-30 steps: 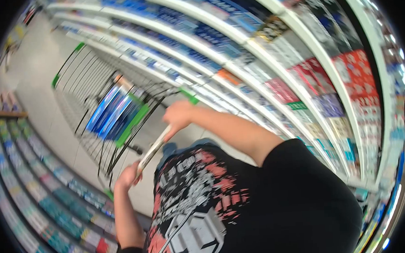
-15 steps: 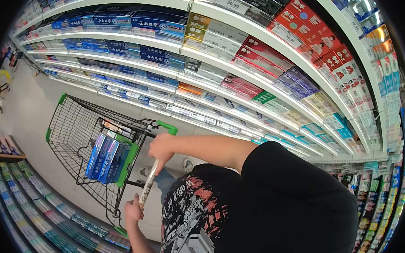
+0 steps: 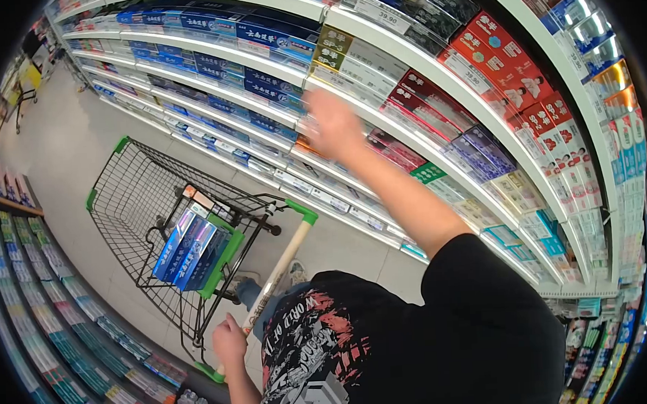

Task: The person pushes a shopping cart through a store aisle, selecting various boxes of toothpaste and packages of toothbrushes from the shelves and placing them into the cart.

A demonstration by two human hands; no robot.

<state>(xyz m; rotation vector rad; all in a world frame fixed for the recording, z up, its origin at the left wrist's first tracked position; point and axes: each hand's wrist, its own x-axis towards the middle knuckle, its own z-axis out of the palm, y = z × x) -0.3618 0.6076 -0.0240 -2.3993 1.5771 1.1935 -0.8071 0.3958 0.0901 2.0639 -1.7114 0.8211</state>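
right grip (image 3: 333, 125) blurred, shirt emblem (image 3: 312, 401) cut off

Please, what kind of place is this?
Probably a supermarket aisle, perhaps for toothpaste: there is a shopping cart with green trim, white shelves stacked with boxes, and price labels.

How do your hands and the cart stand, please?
Left hand on cart handle. Right hand blurred near shelves, contact unclear. Blue boxes in cart. No obstruction apparent.
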